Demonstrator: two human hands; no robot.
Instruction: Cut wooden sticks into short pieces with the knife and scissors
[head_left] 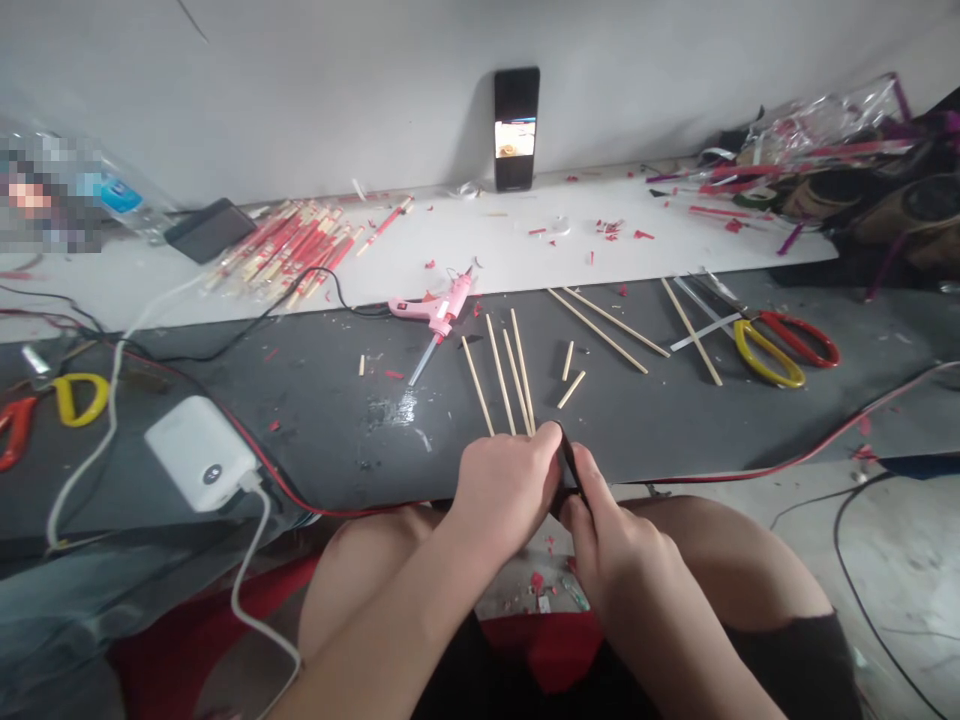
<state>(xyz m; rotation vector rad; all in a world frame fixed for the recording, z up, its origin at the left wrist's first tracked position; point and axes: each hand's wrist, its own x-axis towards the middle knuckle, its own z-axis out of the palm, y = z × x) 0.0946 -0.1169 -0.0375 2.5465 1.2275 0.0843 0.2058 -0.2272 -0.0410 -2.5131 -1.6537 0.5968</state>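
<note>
Two hands: your left hand [504, 490] and right hand [616, 540] pinch a black strip [571, 465] between fingertips.
Nearby: wooden sticks [499, 375], pink glue gun [439, 310], scissors [772, 345].
In the way: red-and-black cable [787, 465].

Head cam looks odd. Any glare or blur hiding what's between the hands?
Head view: soft, even light; a small glare spot on the mat; the thin black strip between the left hand and right hand is partly hidden by fingers, not blurred; a pixelated patch covers the bottle at far left.

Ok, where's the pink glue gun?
In the head view, the pink hot glue gun lies on the dark mat's far edge, by the white board, just left of the loose wooden sticks.
</note>
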